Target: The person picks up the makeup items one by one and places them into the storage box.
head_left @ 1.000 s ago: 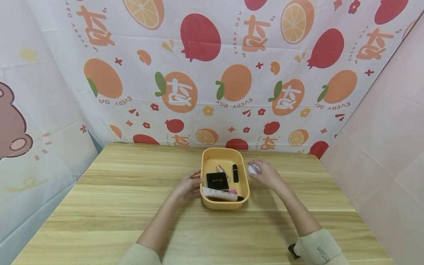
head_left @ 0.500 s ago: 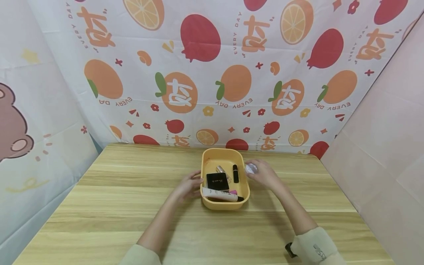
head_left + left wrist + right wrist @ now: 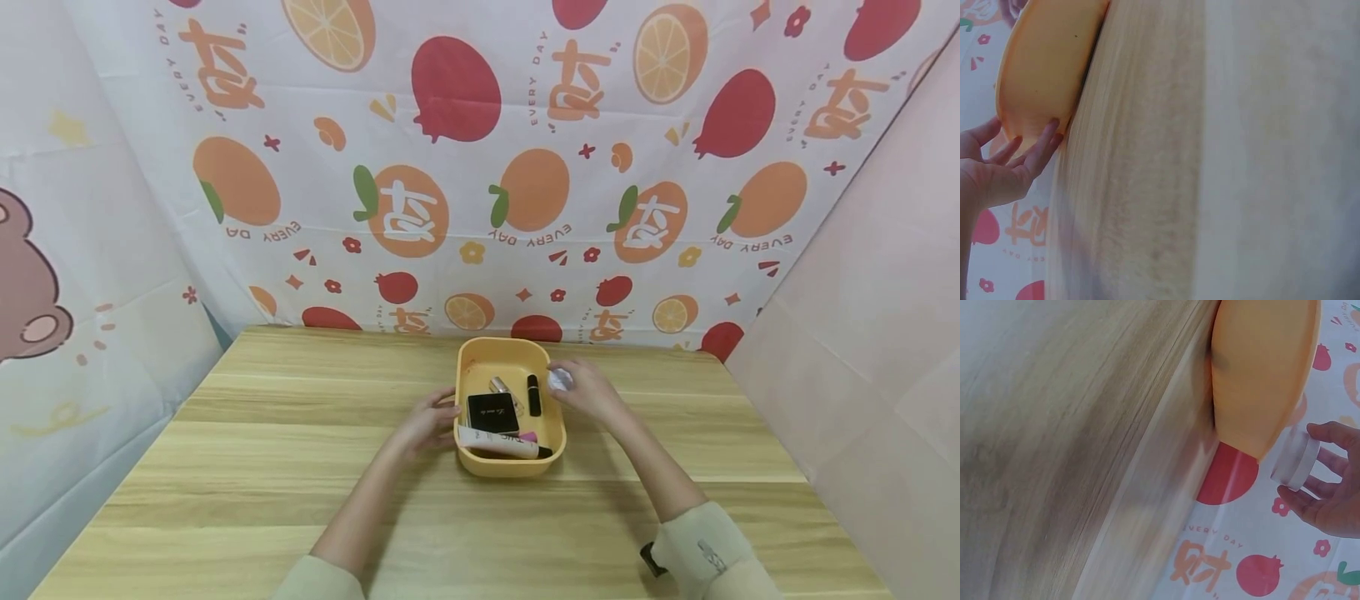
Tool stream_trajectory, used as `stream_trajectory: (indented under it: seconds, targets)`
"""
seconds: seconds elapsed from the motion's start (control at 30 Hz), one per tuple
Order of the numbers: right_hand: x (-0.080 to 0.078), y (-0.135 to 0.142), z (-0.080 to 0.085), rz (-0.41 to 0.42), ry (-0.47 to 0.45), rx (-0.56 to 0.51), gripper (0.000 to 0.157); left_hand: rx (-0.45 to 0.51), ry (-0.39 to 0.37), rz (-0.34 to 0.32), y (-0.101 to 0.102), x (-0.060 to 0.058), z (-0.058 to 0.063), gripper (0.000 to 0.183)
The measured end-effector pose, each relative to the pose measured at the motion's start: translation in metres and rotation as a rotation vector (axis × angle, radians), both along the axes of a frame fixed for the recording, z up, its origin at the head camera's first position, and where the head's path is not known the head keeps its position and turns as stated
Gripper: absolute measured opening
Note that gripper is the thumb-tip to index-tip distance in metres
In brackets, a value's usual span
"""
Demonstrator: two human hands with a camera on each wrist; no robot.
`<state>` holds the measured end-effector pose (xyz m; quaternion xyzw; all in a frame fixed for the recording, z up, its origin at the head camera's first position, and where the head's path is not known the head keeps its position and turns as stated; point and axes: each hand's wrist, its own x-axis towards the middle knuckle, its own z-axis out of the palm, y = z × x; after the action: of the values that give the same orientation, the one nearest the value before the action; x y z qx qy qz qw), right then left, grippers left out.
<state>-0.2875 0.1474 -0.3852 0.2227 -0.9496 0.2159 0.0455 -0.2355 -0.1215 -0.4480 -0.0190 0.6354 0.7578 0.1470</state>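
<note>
My right hand (image 3: pixel 588 390) pinches a small round white jar (image 3: pixel 1296 460) between thumb and fingers, at the right rim of a yellow plastic bin (image 3: pixel 512 469). In the right wrist view the jar is tipped on its side, higher than the table. My left hand (image 3: pixel 426 423) rests against the bin's left wall, its fingers (image 3: pixel 1041 147) lying loosely along the outside. Inside the bin lie a black square compact (image 3: pixel 492 412), a pale squeeze tube (image 3: pixel 497 442) with a black cap, a black lipstick-like tube (image 3: pixel 533 395) and a slim silver-capped item (image 3: pixel 499 385). Something pink (image 3: pixel 529 436) is partly covered by the squeeze tube.
The bin stands toward the back of a wood-grain table (image 3: pixel 300 467). A fruit-patterned cloth (image 3: pixel 465 192) hangs just behind the table's back edge, with pale cloths on both sides.
My right hand has moved left with the jar, from beside the bin to its right rim. My left hand and the bin have stayed nearly still.
</note>
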Motion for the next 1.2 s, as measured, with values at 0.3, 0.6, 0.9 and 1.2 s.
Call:
stream_trajectory:
  seconds: [0.3,0.6,0.9,1.2]
  targets:
    - [-0.008,-0.005,0.001,-0.005,-0.034,-0.009,0.042,-0.004,-0.002,-0.005,-0.001,-0.003,-0.002,0.06]
    - [-0.018,-0.015,-0.001,0.039,-0.008,0.021,0.04,0.025,-0.022,0.053,0.004,-0.002,0.003,0.055]
    - [-0.026,-0.026,-0.002,0.054,-0.03,0.039,0.04,0.023,-0.03,0.057,0.005,-0.003,0.001,0.054]
    - [-0.034,-0.035,-0.002,0.09,-0.001,0.044,0.038,0.0,-0.031,0.045,0.004,-0.004,0.003,0.055]
